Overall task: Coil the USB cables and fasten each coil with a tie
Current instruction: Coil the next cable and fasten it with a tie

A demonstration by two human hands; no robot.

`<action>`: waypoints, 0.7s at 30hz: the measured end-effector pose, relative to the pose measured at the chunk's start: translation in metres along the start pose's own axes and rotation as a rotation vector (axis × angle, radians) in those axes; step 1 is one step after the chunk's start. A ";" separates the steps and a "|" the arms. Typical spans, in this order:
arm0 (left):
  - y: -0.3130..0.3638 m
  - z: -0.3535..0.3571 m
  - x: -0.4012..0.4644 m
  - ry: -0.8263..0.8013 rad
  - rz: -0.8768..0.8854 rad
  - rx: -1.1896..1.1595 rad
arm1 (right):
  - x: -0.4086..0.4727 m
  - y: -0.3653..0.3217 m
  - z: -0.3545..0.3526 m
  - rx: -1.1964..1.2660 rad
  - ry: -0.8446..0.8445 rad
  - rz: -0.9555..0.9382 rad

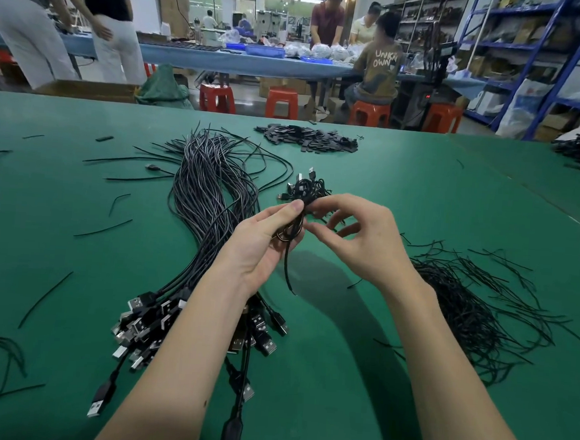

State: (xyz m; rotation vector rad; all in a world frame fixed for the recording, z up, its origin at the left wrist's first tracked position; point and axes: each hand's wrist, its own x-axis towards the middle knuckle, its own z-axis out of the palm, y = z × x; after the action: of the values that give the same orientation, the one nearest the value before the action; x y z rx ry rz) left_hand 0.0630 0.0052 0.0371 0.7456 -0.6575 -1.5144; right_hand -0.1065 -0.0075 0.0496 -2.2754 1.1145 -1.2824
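Above the green table [73, 256], the left hand [262, 245] grips a coiled USB cable [289, 233], thumb on top, one end hanging down. The right hand [359, 238] pinches at the coil, apparently holding a tie, too small to confirm. Uncoiled cables [210, 214] lie left; loose ties [475, 301] right; finished coils [306, 188] just beyond.

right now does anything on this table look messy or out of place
Loose ties lie scattered singly across the left of the green table, away from the tie pile on the right. No damage or spills show.
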 end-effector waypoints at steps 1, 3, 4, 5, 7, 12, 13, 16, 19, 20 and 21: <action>0.000 -0.001 0.000 -0.004 0.001 0.020 | 0.000 0.000 -0.001 -0.005 0.013 -0.007; -0.001 -0.001 0.000 -0.008 -0.002 0.031 | 0.001 -0.001 -0.002 -0.070 0.050 -0.043; -0.002 0.000 0.000 -0.007 -0.001 0.025 | 0.001 -0.002 -0.002 -0.093 0.070 -0.051; -0.004 0.001 0.000 -0.004 0.008 0.014 | 0.002 -0.002 -0.001 -0.076 0.090 -0.031; -0.007 0.004 0.000 -0.003 0.059 -0.015 | 0.004 -0.006 0.003 0.151 0.102 0.167; -0.010 0.008 -0.002 -0.002 0.204 0.093 | 0.009 -0.015 0.002 1.216 0.005 1.017; -0.009 0.005 -0.002 0.000 0.191 0.127 | 0.009 -0.013 0.003 1.168 -0.032 1.005; -0.006 0.000 -0.002 -0.001 0.115 0.174 | 0.007 -0.010 0.003 0.818 -0.105 0.756; -0.005 -0.001 -0.001 0.007 0.062 0.130 | 0.004 -0.007 -0.004 0.587 -0.121 0.544; -0.005 -0.001 0.001 0.020 0.050 0.113 | 0.002 -0.005 -0.006 0.474 -0.132 0.470; -0.005 -0.002 0.002 0.035 0.043 0.108 | 0.000 -0.004 -0.007 0.362 -0.135 0.396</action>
State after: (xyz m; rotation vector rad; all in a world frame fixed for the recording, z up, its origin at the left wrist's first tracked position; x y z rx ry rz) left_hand 0.0611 0.0037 0.0319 0.8331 -0.7287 -1.4323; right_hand -0.1105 -0.0045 0.0557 -1.7431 1.1091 -1.0548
